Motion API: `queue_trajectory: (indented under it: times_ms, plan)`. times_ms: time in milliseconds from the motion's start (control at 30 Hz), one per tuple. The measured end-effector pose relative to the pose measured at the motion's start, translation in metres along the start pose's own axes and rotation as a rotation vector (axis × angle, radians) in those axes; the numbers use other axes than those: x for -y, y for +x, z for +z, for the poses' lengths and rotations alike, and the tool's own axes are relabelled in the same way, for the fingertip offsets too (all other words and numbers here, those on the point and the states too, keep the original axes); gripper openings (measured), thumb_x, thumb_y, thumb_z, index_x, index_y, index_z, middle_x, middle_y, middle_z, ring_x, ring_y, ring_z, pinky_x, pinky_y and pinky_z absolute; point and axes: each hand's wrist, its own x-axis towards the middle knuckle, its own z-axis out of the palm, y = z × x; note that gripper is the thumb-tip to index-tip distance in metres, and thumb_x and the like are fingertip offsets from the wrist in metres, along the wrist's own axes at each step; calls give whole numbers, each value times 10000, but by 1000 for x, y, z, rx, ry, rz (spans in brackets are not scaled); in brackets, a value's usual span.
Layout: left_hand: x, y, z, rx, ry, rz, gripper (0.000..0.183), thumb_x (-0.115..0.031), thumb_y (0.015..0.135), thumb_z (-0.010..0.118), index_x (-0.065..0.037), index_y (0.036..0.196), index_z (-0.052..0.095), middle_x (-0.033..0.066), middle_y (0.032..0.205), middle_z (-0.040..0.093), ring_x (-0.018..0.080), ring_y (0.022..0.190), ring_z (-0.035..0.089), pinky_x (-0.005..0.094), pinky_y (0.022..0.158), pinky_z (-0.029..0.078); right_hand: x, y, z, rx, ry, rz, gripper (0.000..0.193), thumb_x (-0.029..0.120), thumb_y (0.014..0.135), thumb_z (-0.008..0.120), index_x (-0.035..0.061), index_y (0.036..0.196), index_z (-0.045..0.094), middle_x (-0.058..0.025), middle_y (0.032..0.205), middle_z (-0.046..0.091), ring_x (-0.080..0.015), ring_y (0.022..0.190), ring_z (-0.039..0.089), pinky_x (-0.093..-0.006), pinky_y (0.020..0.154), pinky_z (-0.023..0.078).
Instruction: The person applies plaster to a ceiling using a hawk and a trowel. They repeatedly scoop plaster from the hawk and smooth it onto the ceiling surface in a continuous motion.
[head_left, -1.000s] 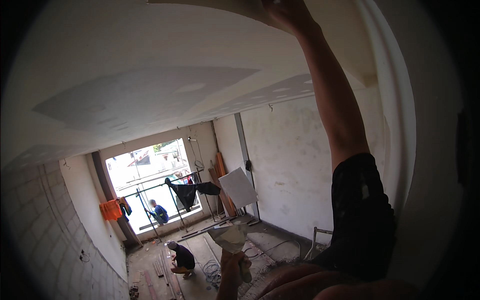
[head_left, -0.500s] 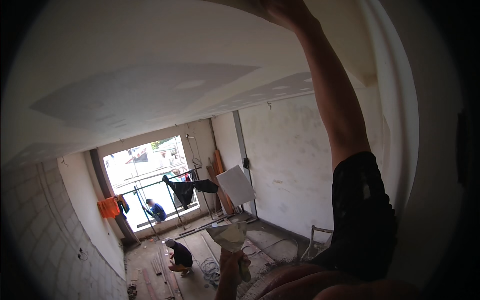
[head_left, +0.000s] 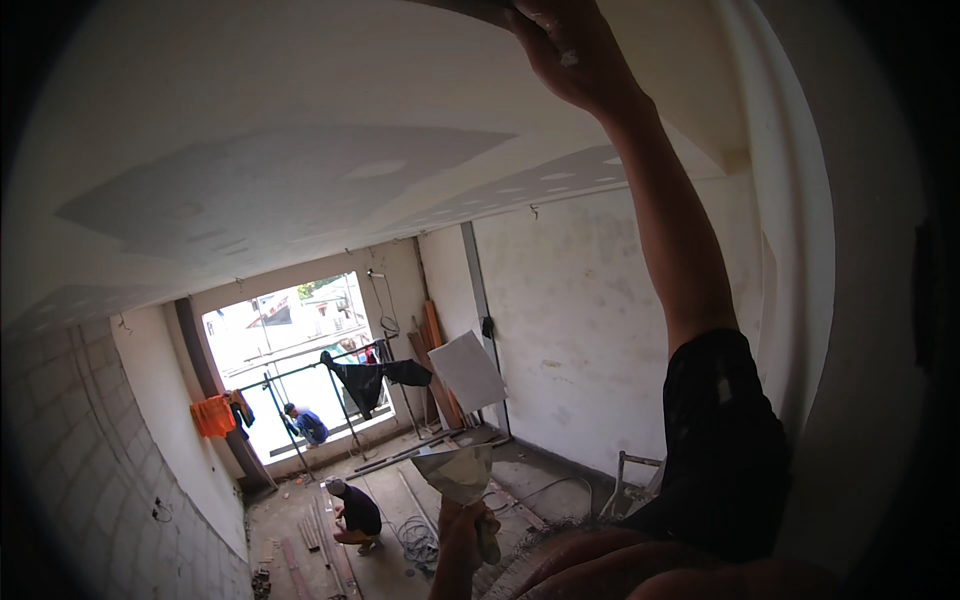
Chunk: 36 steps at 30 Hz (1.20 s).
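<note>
My left hand [head_left: 460,535] is closed round the yellow-green handle of a wide putty knife [head_left: 455,474], its broad metal blade tipped upward. My right arm, in a black sleeve, reaches high overhead. At the top edge my right hand [head_left: 568,55], with a white smear on it, is closed on a dark, flat, blade-like tool [head_left: 465,9] close under the ceiling [head_left: 300,70]. The upper part of that tool is cut off by the frame, so its kind and whether it touches the ceiling cannot be told. Grey and pale patches mark the ceiling.
Far below, a person in black [head_left: 358,510] crouches beside long strips and coiled cable [head_left: 418,540]. Another person in blue [head_left: 306,424] is at the bright window opening. Clothes hang on a pipe rail [head_left: 300,370]. Boards [head_left: 440,390] and a white sheet [head_left: 468,371] lean at the far corner.
My right hand and the flat tool have come lower and farther into view. The room has shifted slightly left in the picture. My left hand holds the putty knife much as before.
</note>
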Motion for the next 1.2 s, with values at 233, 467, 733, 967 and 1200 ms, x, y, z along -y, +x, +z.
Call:
queue_trajectory:
  times_ms: [233, 467, 733, 967, 1200]
  plan:
    - [0, 1, 1, -6, 39, 2, 478, 59, 916, 521, -110, 1354, 429, 66, 908, 575, 154, 668, 579, 331, 551, 502, 9, -21, -14, -34, 44, -78, 442, -74, 892, 632, 76, 1307, 658, -77, 1102, 733, -274, 986, 617, -408, 920, 443]
    - [0, -4, 1, -31, 30, -8, 494, 60, 917, 519, -116, 1368, 424, 68, 908, 570, 155, 668, 576, 331, 545, 497, 5, -36, -2, -181, 156, -193, 440, -73, 909, 627, 87, 1318, 664, -61, 1177, 745, -242, 971, 635, -393, 905, 450]
    - [-2, -3, 1, -51, 12, -10, 518, 67, 915, 517, -126, 1386, 418, 70, 903, 565, 158, 664, 574, 330, 535, 487, -15, -33, -46, -197, 35, -125, 397, -43, 970, 594, 115, 1325, 672, -51, 1116, 738, -200, 904, 606, -356, 854, 472]
    - [-1, -7, -3, -31, -19, -8, 531, 78, 905, 521, -122, 1385, 412, 78, 887, 563, 163, 658, 573, 332, 532, 478, -70, 0, -28, -153, 5, 148, 288, 25, 997, 592, 71, 1268, 681, -117, 1079, 659, -216, 913, 607, -368, 764, 517]
    - [-10, -11, 8, -33, -29, -13, 520, 83, 900, 515, -117, 1370, 418, 74, 916, 565, 160, 662, 565, 321, 542, 472, -74, 10, -7, -65, 47, 344, 288, 25, 1000, 583, 66, 1267, 685, -160, 1106, 664, -278, 912, 643, -374, 785, 541]
